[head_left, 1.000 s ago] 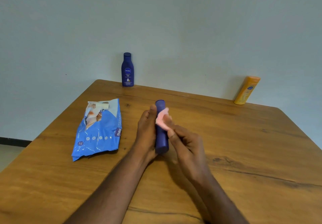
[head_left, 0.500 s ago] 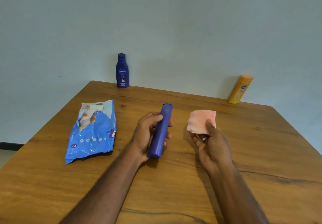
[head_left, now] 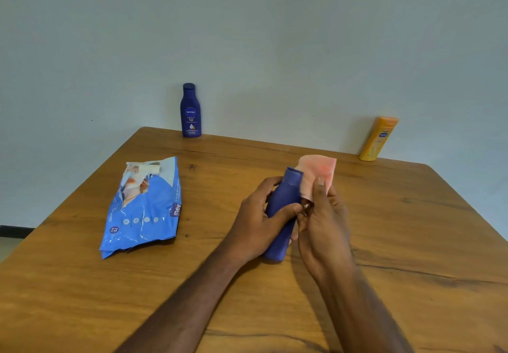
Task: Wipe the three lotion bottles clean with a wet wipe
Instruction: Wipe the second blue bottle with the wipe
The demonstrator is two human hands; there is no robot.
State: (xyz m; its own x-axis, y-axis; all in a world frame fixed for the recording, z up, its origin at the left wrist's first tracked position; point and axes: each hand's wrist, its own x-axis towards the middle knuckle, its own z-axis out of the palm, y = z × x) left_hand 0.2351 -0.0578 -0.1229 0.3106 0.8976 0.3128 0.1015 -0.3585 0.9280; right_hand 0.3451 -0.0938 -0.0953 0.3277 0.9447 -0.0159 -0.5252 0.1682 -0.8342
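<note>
Wooden table (head_left: pixel 384 242) below: left hand (head_left: pixel 255 223) gripping blue bottle (head_left: pixel 283 215), right hand (head_left: pixel 324 220) pinching pink wipe (head_left: pixel 316 172) beside its cap. Wiping underway; next, probably rubbing down the body.

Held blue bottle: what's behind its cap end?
Behind the held blue bottle, the pink wet wipe, pinched by the right hand. The cap hides the wipe's left edge; contact there is unclear.

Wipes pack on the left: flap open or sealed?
Open. The white flap of the wipes pack is peeled back at the far end of the pack, which lies flat on the table.
</note>
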